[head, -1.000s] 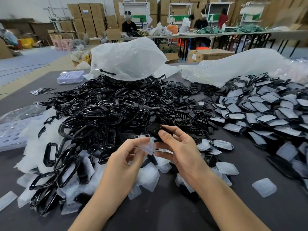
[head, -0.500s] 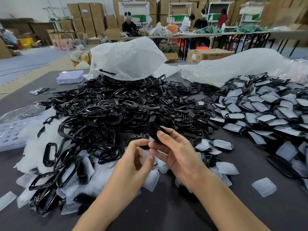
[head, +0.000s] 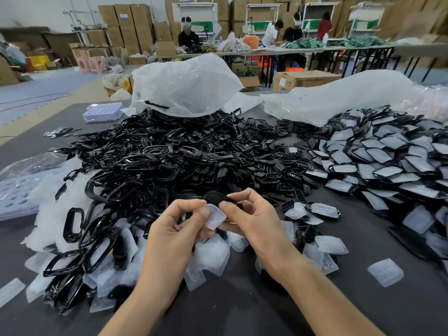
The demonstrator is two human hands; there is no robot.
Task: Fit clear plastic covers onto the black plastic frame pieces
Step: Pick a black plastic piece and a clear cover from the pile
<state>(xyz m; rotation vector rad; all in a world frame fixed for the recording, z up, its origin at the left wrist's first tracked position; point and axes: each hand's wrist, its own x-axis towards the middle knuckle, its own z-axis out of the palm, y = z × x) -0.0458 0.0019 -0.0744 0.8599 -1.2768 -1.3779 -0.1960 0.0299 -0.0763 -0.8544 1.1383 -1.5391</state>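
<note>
L grip, R grip over dark tbl

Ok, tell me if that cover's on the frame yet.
Not seated: the clear cover sticks out below the black frame, between left hand and right hand.

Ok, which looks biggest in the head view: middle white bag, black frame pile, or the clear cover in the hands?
1. black frame pile
2. middle white bag
3. clear cover, smallest though nearest
</note>
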